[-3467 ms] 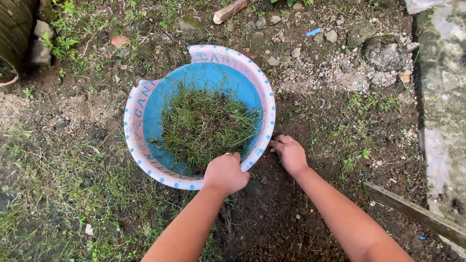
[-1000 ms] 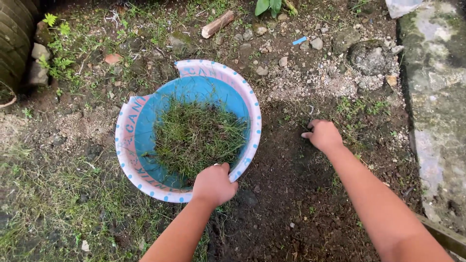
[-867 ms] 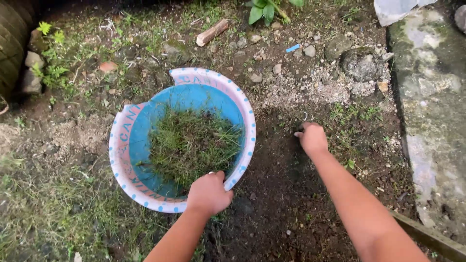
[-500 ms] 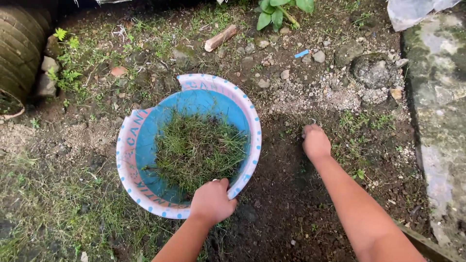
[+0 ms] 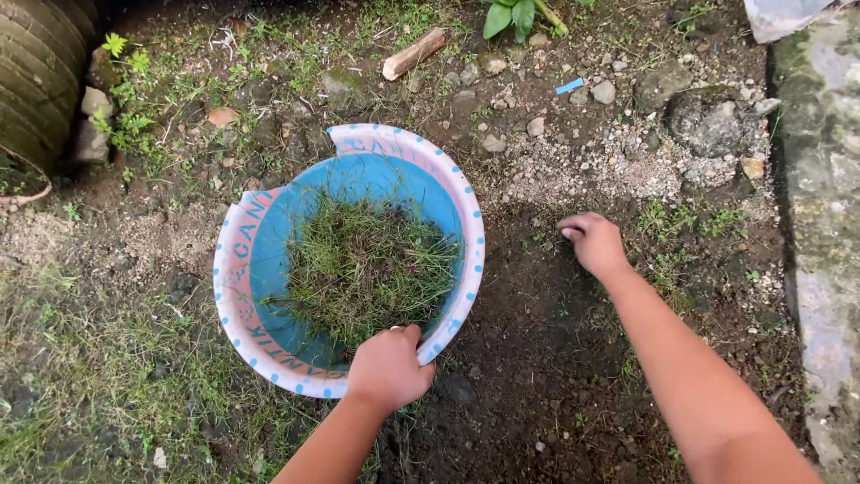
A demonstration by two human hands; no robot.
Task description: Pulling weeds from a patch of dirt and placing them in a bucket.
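Weeding: your left hand (image 5: 389,366) grips the basin (image 5: 235,269) rim, right hand (image 5: 591,244) curls at soil (image 5: 528,314), contents hidden; pluck grass next.

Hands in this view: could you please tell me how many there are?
2. The left hand grips the near rim of the blue basin; the right hand rests on bare soil beside it.

outdoor yard, bare soil (image 5: 528,358), patchy grass (image 5: 81,394), gravel (image 5: 573,152), mossy stone edging (image 5: 820,206)
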